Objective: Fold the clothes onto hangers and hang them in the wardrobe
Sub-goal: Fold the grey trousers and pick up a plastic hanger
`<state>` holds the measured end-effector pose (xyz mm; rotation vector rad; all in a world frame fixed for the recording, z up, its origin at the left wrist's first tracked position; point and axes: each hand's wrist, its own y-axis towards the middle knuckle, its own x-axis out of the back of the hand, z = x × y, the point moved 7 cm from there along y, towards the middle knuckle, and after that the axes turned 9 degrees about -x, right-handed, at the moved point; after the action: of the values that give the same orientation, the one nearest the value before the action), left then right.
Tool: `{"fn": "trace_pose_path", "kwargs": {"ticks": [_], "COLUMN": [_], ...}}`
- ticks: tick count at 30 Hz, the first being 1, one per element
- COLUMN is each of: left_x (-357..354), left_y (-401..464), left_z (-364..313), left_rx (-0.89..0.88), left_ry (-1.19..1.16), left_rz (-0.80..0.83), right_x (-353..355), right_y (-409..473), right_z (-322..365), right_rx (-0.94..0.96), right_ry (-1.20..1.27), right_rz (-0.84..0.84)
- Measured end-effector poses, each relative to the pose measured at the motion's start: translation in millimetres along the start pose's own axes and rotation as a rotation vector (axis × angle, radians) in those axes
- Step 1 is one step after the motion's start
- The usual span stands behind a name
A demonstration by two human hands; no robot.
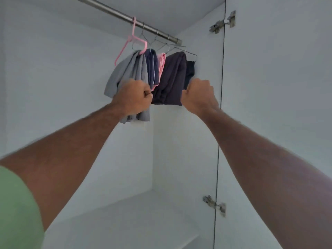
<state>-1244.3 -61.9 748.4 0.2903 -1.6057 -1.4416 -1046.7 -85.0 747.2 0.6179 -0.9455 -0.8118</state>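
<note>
Green sleeve (16, 209); wardrobe (71, 87) rail (125, 16) holds hung clothes (170, 78).

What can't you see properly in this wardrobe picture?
- Left hand: the head view shows only its back, so whether its curled fingers hold the grey garment is hidden.
- Right hand: same, its fingers are turned away.
- Rail: the top edge cuts it off.
</note>
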Motion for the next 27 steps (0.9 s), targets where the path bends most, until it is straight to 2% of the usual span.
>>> {"fn": "trace_pose_path", "kwargs": {"ticks": [3,8,14,18,24,27], "left_x": [-22.0,-65.9,-114.1,-135.5,-113.7,-74.0], "left_y": [-15.3,-43.1,-131.1,-211.6,-327.3,-375.4], "left_z": [-54.1,-166.9,-355.3,-482.7,-688.2,-785.9], "left_rx": [-0.065,-0.116,-0.204,-0.326,-0.438,-0.527], "left_ry": [-0.069,-0.376,-0.767,-0.853,-1.092,-1.19], "left_rz": [0.053,0.127,0.259,0.394,0.647,0.713], "right_x": [22.4,88.2,189.9,273.6,434.9,511.6], "right_y": [-37.2,-118.5,-276.8,-403.2,-592.2,-676.2], "right_z": [-53.1,-151.2,-291.0,-359.8,-422.6,-430.1], "right_rx": [-0.073,-0.212,-0.431,-0.639,-0.989,-1.07], "right_ry": [-0.113,-0.281,-0.561,-0.698,-0.791,-0.857], "right_rz": [0.026,0.02,0.075,0.152,0.05,0.055]}}
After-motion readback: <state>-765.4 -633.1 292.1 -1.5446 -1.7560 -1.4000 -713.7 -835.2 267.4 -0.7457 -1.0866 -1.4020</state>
